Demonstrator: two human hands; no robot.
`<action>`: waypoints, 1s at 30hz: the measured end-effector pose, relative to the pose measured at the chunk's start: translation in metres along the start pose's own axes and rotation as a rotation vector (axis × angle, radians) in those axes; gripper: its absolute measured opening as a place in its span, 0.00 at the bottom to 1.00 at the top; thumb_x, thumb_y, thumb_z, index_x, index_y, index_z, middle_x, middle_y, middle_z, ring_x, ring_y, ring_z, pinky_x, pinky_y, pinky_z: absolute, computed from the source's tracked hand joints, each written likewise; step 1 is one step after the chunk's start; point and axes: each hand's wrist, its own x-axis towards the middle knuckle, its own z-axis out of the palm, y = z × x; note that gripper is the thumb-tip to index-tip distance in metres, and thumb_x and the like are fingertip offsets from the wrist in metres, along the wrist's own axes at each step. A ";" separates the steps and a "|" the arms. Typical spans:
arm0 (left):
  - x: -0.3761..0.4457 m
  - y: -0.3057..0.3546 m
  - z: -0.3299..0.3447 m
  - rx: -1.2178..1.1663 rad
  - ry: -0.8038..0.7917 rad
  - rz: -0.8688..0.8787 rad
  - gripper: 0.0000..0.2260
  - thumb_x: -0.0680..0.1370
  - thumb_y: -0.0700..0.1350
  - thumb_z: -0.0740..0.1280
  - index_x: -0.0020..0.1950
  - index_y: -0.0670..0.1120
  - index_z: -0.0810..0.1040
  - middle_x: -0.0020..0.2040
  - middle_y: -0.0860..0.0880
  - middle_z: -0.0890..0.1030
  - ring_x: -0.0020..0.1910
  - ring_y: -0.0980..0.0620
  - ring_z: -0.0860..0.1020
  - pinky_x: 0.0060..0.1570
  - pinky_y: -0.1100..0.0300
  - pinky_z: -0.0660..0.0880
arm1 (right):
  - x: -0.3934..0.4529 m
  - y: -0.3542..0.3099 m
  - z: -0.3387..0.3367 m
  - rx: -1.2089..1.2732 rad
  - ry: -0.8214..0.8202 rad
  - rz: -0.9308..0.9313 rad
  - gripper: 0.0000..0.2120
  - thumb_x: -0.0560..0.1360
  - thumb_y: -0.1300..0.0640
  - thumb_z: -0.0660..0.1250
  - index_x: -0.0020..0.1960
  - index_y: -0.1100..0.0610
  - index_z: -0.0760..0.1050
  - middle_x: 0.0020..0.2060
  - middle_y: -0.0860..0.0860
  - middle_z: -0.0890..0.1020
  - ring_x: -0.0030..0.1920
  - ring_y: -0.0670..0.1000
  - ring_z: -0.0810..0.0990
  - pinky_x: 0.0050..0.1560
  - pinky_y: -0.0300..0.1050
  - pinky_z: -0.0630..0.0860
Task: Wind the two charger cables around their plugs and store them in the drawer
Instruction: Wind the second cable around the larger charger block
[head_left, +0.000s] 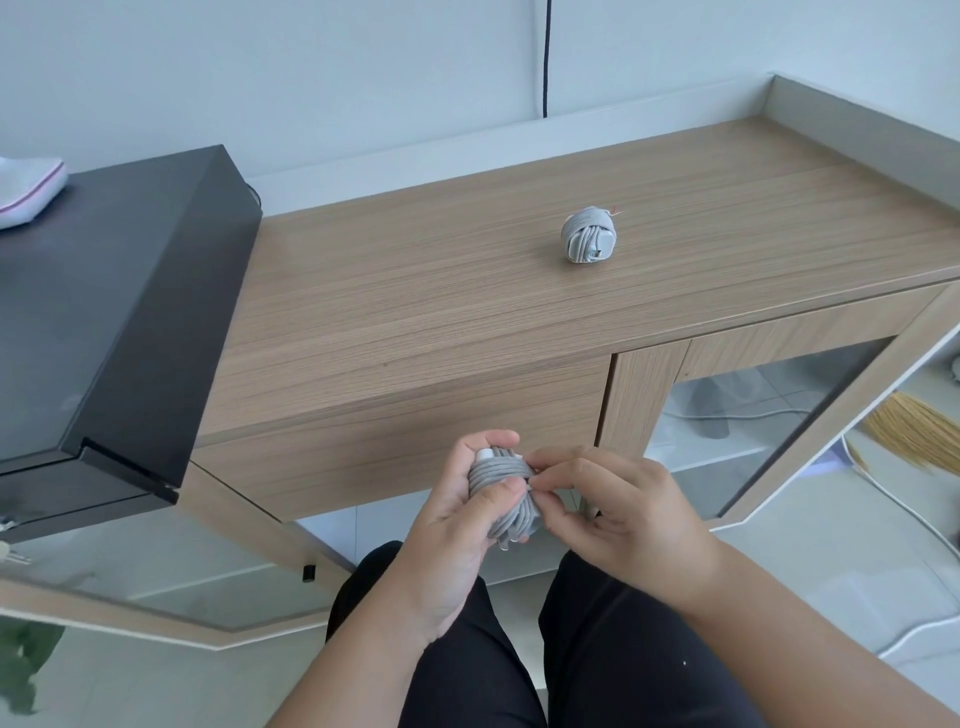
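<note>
One charger, its grey cable wound tight around the white plug, lies on the wooden cabinet top. A second charger bundle is in front of the closed drawer front. My left hand grips this bundle, thumb across the grey windings, with the white plug end showing at the top. My right hand pinches the cable at the bundle's right side with fingertips.
A black box-like device stands on the left with a white item on it. Glass cabinet doors are open at right and lower left. A black cable hangs on the wall. A broom lies at right.
</note>
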 end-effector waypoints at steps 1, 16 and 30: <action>0.000 -0.001 0.001 0.003 0.024 0.007 0.13 0.74 0.43 0.64 0.57 0.53 0.76 0.45 0.49 0.79 0.44 0.50 0.76 0.45 0.56 0.74 | 0.000 0.000 0.002 0.002 0.003 0.009 0.02 0.72 0.61 0.72 0.44 0.60 0.81 0.46 0.51 0.85 0.43 0.48 0.85 0.35 0.45 0.80; 0.001 -0.001 0.001 -0.109 0.014 0.002 0.13 0.67 0.47 0.71 0.51 0.53 0.76 0.43 0.51 0.78 0.42 0.50 0.77 0.39 0.59 0.75 | 0.015 -0.001 -0.007 0.556 -0.118 0.361 0.03 0.70 0.63 0.74 0.43 0.63 0.83 0.43 0.52 0.83 0.38 0.50 0.83 0.40 0.32 0.77; -0.004 -0.003 0.003 -0.028 0.157 0.082 0.12 0.74 0.54 0.66 0.49 0.47 0.81 0.45 0.47 0.79 0.40 0.50 0.78 0.38 0.58 0.76 | 0.004 -0.002 0.005 0.762 -0.082 0.569 0.12 0.70 0.54 0.74 0.52 0.56 0.82 0.52 0.51 0.82 0.56 0.55 0.81 0.56 0.55 0.80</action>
